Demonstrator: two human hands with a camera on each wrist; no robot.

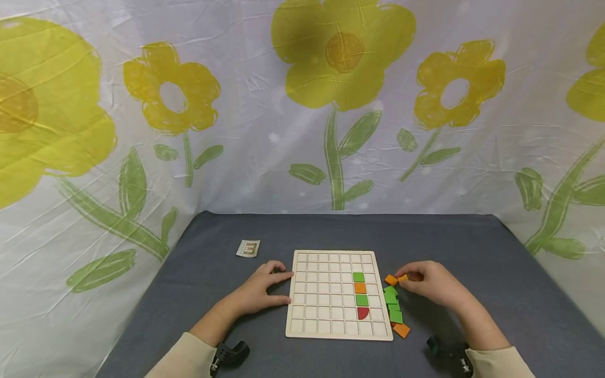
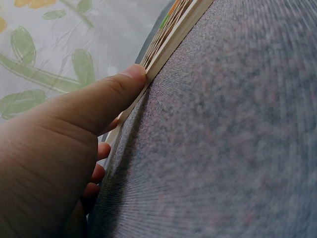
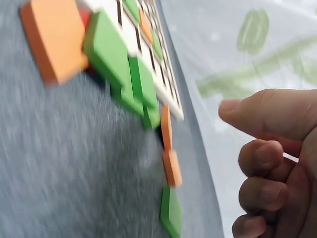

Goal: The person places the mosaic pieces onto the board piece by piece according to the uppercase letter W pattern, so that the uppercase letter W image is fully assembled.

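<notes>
A pale wooden grid board (image 1: 314, 294) lies flat before me. One of its columns holds a green square tile (image 1: 358, 276), an orange tile (image 1: 360, 287), another green tile and a red quarter-round tile (image 1: 363, 313). My left hand (image 1: 262, 287) touches the board's left edge with thumb and finger, fingers spread; its thumb (image 2: 131, 74) shows at the rim in the left wrist view. To the right, my right hand (image 1: 435, 283) hovers by an orange tile (image 1: 403, 277). The right wrist view shows its fingers (image 3: 262, 193) loosely bent, thumb extended, nothing between them.
Along the board's right side lie loose green tiles (image 1: 392, 302), with orange tiles (image 1: 402, 330) at both ends and a bit of red underneath. A small patterned card (image 1: 248, 248) lies beyond my left hand. A flowered curtain (image 1: 255, 131) rises behind the grey tabletop (image 1: 255, 357).
</notes>
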